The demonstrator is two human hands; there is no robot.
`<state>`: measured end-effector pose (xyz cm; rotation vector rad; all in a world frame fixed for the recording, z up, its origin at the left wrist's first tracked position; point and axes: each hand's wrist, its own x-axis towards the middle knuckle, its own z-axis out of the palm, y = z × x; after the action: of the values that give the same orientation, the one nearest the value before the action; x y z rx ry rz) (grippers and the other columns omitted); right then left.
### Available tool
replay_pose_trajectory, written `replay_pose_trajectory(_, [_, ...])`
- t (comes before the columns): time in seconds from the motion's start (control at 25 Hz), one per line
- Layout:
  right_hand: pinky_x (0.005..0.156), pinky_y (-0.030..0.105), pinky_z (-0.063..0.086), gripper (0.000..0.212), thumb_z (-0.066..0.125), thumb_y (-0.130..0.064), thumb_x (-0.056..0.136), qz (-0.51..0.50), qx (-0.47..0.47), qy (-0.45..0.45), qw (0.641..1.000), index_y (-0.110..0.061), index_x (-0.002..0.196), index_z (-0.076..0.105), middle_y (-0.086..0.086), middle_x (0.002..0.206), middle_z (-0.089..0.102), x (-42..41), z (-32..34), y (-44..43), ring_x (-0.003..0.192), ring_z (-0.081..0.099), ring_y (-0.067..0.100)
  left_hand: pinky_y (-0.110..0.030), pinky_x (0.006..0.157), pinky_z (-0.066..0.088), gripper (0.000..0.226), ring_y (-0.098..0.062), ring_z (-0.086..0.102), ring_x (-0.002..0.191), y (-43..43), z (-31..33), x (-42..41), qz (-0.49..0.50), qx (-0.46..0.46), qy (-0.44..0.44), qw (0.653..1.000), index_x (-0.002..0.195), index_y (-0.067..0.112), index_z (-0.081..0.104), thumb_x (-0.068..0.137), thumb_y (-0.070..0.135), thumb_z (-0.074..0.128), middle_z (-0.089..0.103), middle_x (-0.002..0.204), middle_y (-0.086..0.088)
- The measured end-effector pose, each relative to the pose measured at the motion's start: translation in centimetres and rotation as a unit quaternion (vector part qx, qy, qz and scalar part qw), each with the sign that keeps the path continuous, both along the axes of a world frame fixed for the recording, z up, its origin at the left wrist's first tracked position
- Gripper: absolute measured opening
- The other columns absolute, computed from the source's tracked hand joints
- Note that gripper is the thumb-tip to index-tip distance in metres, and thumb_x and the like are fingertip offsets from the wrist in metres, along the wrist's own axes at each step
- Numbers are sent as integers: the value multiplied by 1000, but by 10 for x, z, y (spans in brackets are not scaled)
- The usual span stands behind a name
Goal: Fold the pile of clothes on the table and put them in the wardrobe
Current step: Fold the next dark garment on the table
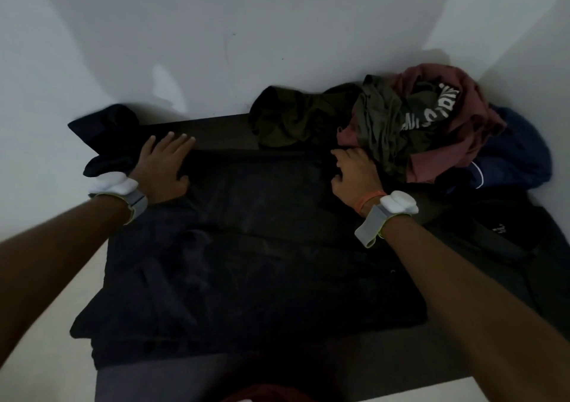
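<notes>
step in hand: folding one piece, w/ the rest still waiting. a black garment (262, 262) lies spread flat over most of the bench (222, 131), reaching from near the far edge to close to the near edge, its left side hanging a bit past the bench's left edge

left hand (163, 167) is released: fingers straight, palm down, pressing the garment's far-left corner flat. right hand (351, 173) is at the garment's far-right corner, fingers curled, grasping a bit of the cloth there, right against the foot of the pile. both wrists carry grey bands w/ white pods (398, 205); the right also has an orange band (370, 199)

the pile (431, 130) sits in the far-right corner against the wall (246, 31): an olive piece (293, 121) on its left, a maroon one (475, 124) w/ printed letters on top, a blue one (521, 151) behind at the right edge, more black cloth (509, 232) along the right edge. a small dark bundle (108, 133) sits at the far-left corner, just beyond the left hand; can't tell if it's folded

judgement: early on, most clothes unfolded, wardrobe not in view. next move prob. calls for both hands to take the far edge and bring it toward the near edge in one even fold, keeping corners aligned. room is tight on the right, so the pile may snag the cloth; dim light + black on a dark bench make edges hard to read, so feel for the hem
</notes>
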<state>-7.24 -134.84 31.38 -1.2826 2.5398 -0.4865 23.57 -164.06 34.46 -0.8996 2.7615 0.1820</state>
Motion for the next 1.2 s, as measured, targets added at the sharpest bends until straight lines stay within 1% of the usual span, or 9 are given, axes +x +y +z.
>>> replay_pose_trajectory(0.08, [89, 48, 50, 54, 58, -14, 72, -11, -13, 4, 1000, -6, 126, 65, 14, 104, 65, -2, -2, 1, 104, 55, 37, -43, 121, -12, 78, -31, 34, 146, -11, 1, 0, -31, -21, -50, 998, 144, 13, 49, 73, 44, 59, 45, 152, -10])
replay_pose_trajectory(0.2, [105, 49, 42, 69, 62, -17, 75, 16, 41, 8, 999, -9, 143, 52, 17, 134, 54, -4, -3, 0, 123, 49, 39, -53, 122, 5, 60, -32, 52, 130, -19, 1, 2, -77, -48, -89, 992, 131, 10, 62, 78, 35, 72, 56, 139, -12])
replay_pose_trajectory(0.32, [118, 47, 26, 85, 66, -20, 77, 23, 100, -14, 995, -13, 155, 34, 13, 150, 41, -3, 1, -12, 140, 34, 36, -46, 118, 21, 50, -34, 64, 106, -18, 2, 8, -114, -75, -40, 990, 112, 9, 69, 69, 35, 64, 70, 108, -12])
replay_pose_trajectory(0.48, [112, 45, 30, 65, 71, -25, 74, 13, 130, -21, 991, -21, 135, 51, 8, 131, 52, -7, 8, -21, 132, 38, 34, -37, 93, 39, 38, -28, 63, 83, -8, 23, 18, -154, -146, -99, 972, 89, 19, 72, 64, 43, 56, 70, 76, -6])
replay_pose_trajectory(0.6, [110, 45, 28, 39, 73, -29, 77, 38, 140, 4, 989, -21, 114, 64, 8, 126, 51, -8, 9, -20, 132, 36, 35, -33, 88, 34, 37, -14, 57, 95, 3, 45, 23, -116, -198, -252, 940, 88, 31, 68, 74, 58, 48, 71, 89, 11])
replay_pose_trajectory(0.92, [102, 49, 30, 19, 63, -29, 64, 90, -71, 54, 992, -19, 75, 50, 0, 136, 58, 8, 0, 16, 134, 39, 29, -39, 99, 31, 40, -27, 43, 119, 26, 66, 57, -118, -289, -332, 890, 109, 28, 67, 81, 49, 47, 63, 113, 3])
replay_pose_trajectory(1.0, [105, 53, 29, 23, 64, -26, 60, 150, -70, 50, 985, -19, 69, 45, 0, 140, 58, 11, -1, 26, 142, 35, 30, -53, 117, 14, 43, -43, 23, 143, 41, 64, 67, -161, -311, -358, 865, 115, 25, 70, 87, 42, 42, 59, 133, -10])
replay_pose_trajectory(1.08, [110, 53, 25, 23, 64, -26, 58, 214, -44, 51, 974, -20, 65, 43, 1, 146, 55, 15, 0, 34, 148, 29, 29, -63, 118, -6, 45, -48, -3, 152, 56, 61, 78, -204, -302, -377, 851, 119, 22, 71, 91, 36, 38, 49, 148, -17])
replay_pose_trajectory(1.2, [116, 50, 18, 26, 67, -30, 59, 246, -19, 40, 968, -22, 70, 45, 1, 153, 46, 22, 5, 37, 152, 22, 26, -63, 117, -17, 44, -39, 29, 146, 70, 54, 98, -272, -237, -361, 860, 109, 24, 74, 89, 31, 36, 65, 126, -10])
